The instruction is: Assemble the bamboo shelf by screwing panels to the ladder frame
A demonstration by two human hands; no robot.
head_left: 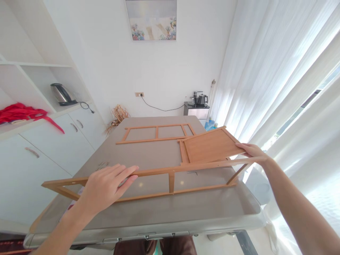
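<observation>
A long wooden frame with crossbars stands tilted along the near side of the grey table. My left hand grips its upper rail, thumb and fingers round the wood. At the right, my right hand pinches the corner of a flat wooden panel, which is raised at a slant. The panel's far left part rests over another wooden piece. Farther back, a second wooden frame lies flat on the table. An L-shaped hex key is seen behind the near frame.
Several small metal parts lie at the table's left. White cabinets with an electric kettle and red cloth line the left side. A small stand holds a black kettle by the back wall. White curtains hang at right.
</observation>
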